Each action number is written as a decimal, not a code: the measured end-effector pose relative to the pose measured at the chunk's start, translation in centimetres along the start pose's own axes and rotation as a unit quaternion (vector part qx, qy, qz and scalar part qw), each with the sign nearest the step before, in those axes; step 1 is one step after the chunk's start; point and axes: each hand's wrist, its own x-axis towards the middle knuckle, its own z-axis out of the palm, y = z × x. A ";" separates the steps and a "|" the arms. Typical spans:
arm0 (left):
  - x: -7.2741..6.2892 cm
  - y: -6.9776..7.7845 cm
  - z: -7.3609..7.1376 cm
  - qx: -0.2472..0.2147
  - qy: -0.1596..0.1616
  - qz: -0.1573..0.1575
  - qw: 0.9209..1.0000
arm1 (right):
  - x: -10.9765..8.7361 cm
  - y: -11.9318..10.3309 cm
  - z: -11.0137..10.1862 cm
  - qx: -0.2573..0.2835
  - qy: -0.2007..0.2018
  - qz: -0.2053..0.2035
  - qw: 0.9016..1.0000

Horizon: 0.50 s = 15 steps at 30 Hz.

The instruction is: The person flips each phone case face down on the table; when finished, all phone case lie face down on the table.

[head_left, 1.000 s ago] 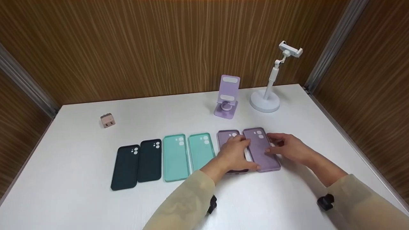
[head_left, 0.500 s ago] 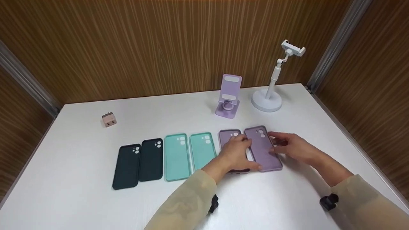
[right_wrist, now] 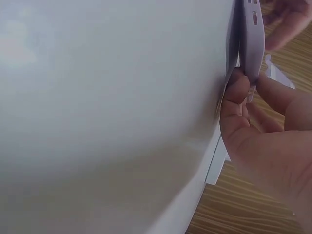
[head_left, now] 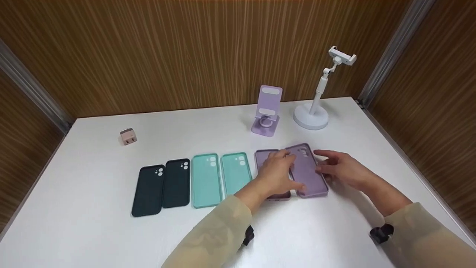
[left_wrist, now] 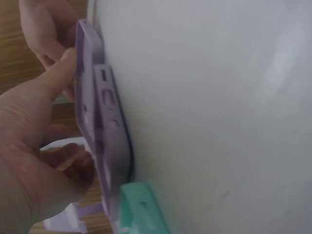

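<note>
Two purple phone cases lie side by side, open side up. My right hand (head_left: 344, 169) pinches the long right edge of the right-hand purple phone case (head_left: 311, 175), thumb inside and fingers underneath, as the right wrist view shows. That edge is tipped up off the table. Reaching across the left-hand purple phone case (head_left: 263, 158), my left hand (head_left: 274, 174) holds the tilted case by its left side. Its thumb is at the near end and its fingertips are farther up. In the left wrist view, the tilted case (left_wrist: 85, 100) overlaps its neighbour (left_wrist: 114, 122).
Two teal phone cases, left (head_left: 205, 180) and right (head_left: 235, 167), and two black ones, left (head_left: 148, 191) and right (head_left: 176, 182), continue the row. Behind stand a purple phone stand (head_left: 268, 104) and a white phone holder (head_left: 311, 117). A pink charger plug (head_left: 128, 136) lies back left.
The right-hand purple case has tipped up at its right edge and shifted slightly away, with both hands staying on it. The other cases keep their places.
</note>
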 end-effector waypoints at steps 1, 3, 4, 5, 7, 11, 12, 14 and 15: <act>-0.1 0.3 0.0 -0.012 0.013 0.003 1.000 | 0.0 -0.1 0.0 0.006 0.000 0.002 1.000; -0.4 0.9 0.1 -0.048 0.033 0.005 0.998 | 0.1 -0.1 -0.1 0.028 -0.003 0.009 1.000; -0.6 1.2 0.3 -0.068 0.039 0.005 0.997 | 0.1 -0.2 -0.1 0.041 -0.004 0.013 0.999; -0.7 1.4 0.5 -0.086 0.040 0.003 0.996 | 0.0 -0.2 -0.1 0.052 -0.005 0.015 0.999; -0.9 1.9 0.9 -0.124 0.037 -0.003 0.992 | 0.0 -0.3 -0.2 0.072 -0.005 0.018 0.997; -1.0 2.4 1.6 -0.191 0.031 -0.021 0.981 | -0.2 -0.5 -0.4 0.100 -0.007 0.014 0.995; -0.9 2.5 1.7 -0.208 0.030 -0.026 0.977 | -0.2 -0.5 -0.4 0.107 -0.007 0.012 0.994; -0.9 2.6 1.7 -0.242 0.025 -0.042 0.969 | -0.3 -0.7 -0.5 0.119 -0.008 0.009 0.993; -0.9 2.7 1.6 -0.259 0.022 -0.051 0.964 | -0.3 -0.8 -0.4 0.125 -0.008 0.006 0.992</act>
